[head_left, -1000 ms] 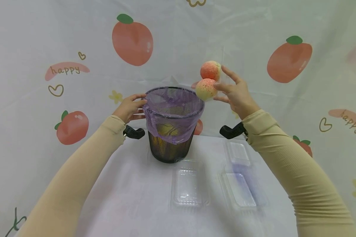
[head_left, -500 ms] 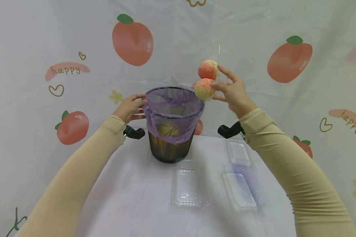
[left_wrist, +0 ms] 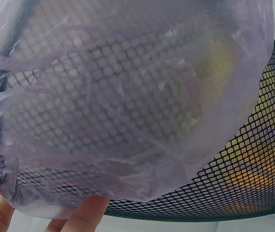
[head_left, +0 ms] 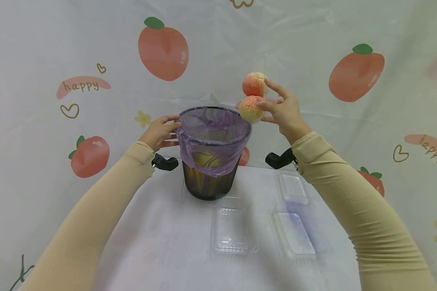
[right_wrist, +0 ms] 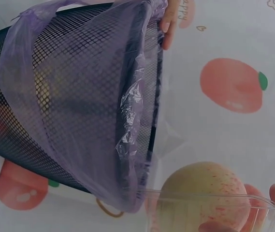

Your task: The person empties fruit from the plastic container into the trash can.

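A black mesh wastebasket (head_left: pixel 207 186) stands upright, lined with a purple plastic bag (head_left: pixel 218 157) folded over its rim. My left hand (head_left: pixel 160 131) holds the basket at the left side of the rim, fingertips (left_wrist: pixel 86 212) on bag and mesh. In my right hand (head_left: pixel 285 111) is a clear plastic box, tipped toward the basket's right rim. Two peaches, a reddish upper one (head_left: pixel 253 84) and a yellower lower one (head_left: pixel 251 108), sit in it. The right wrist view shows the box's clear edge (right_wrist: pixel 214 195) passing in front of a peach.
Yellow and orange shapes show through the basket's mesh (left_wrist: pixel 258 169). On the white table lie several clear plastic containers, one in front (head_left: pixel 233 230), one at right (head_left: pixel 295 232) and one behind it (head_left: pixel 293 188). A fruit-printed cloth (head_left: pixel 218 48) hangs behind.
My right hand has moved slightly left with the box and both peaches, closer over the basket's right rim. The left hand and the basket stay where they were.
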A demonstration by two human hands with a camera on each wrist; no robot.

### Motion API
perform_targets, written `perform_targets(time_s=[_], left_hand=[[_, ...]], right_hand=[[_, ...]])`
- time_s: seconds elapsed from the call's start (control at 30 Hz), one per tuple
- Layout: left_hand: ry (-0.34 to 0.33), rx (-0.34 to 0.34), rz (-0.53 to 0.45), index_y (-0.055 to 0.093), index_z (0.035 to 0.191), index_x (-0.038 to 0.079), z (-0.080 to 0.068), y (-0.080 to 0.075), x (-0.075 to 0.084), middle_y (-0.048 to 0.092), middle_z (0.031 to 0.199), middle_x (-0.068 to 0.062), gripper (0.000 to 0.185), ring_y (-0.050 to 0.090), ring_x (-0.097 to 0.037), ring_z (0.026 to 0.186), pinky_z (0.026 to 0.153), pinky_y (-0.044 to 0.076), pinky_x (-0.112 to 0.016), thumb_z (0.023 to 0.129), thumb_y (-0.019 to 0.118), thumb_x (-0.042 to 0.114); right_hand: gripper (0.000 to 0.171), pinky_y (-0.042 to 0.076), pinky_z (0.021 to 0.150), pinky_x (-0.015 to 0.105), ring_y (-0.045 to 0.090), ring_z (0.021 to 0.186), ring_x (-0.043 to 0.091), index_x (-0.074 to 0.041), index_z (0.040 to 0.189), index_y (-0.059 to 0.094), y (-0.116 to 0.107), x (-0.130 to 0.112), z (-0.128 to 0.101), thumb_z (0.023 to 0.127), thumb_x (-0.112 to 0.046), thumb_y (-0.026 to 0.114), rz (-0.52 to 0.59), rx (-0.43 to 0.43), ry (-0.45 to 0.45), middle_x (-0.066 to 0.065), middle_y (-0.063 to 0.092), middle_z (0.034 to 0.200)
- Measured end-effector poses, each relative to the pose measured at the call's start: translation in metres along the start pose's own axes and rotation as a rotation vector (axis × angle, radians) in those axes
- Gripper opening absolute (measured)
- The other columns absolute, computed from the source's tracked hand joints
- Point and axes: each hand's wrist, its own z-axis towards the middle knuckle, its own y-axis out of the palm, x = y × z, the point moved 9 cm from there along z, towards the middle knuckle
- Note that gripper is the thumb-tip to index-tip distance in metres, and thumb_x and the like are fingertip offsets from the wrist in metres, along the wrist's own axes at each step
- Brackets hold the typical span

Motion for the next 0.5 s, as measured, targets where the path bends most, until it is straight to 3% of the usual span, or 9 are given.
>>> perform_targets(time_s=[0.13, 0.37, 0.43, 0.5], left_hand=[[0.005, -0.003, 0.001, 0.034, 0.151, 0.023, -0.0007, 0.0003, 0.0005, 0.050, 0.101, -0.001, 0.051, 0.058, -0.008, 0.076, 0.075, 0.059, -0.025, 0.102, 0.049, 0.026], [0.000, -0.005, -0.009, 0.034, 0.151, 0.023, -0.0005, 0.0003, -0.0003, 0.050, 0.102, -0.001, 0.051, 0.058, -0.008, 0.076, 0.076, 0.059, -0.026, 0.103, 0.049, 0.025], [-0.001, -0.004, -0.011, 0.034, 0.151, 0.023, -0.0004, 0.0002, -0.0004, 0.051, 0.103, -0.001, 0.051, 0.059, -0.008, 0.077, 0.077, 0.059, -0.026, 0.103, 0.049, 0.025], [-0.001, -0.003, -0.010, 0.034, 0.151, 0.023, -0.0003, 0.0002, -0.0005, 0.051, 0.105, -0.001, 0.051, 0.060, -0.008, 0.078, 0.077, 0.059, -0.026, 0.103, 0.049, 0.025]], right_hand=[[0.073, 0.047, 0.099, 0.055, 0.057, 0.114, 0.029, -0.031, 0.143, 0.049, 0.0017, 0.0001, 0.0012, 0.085, 0.011, 0.065, -0.008, 0.003, -0.010, 0.012, 0.051, 0.105], [0.073, 0.045, 0.101, 0.056, 0.055, 0.120, 0.029, -0.031, 0.143, 0.049, 0.0045, -0.0015, 0.0013, 0.085, 0.010, 0.066, -0.026, -0.012, -0.011, 0.012, 0.052, 0.110], [0.072, 0.047, 0.100, 0.055, 0.060, 0.112, 0.026, -0.031, 0.142, 0.050, 0.0030, -0.0031, 0.0011, 0.085, 0.009, 0.067, -0.037, -0.002, -0.024, 0.009, 0.057, 0.100], [0.071, 0.048, 0.099, 0.054, 0.063, 0.094, 0.018, -0.031, 0.142, 0.050, 0.0011, -0.0059, 0.0008, 0.085, 0.008, 0.067, -0.039, 0.010, -0.048, 0.002, 0.050, 0.086]])
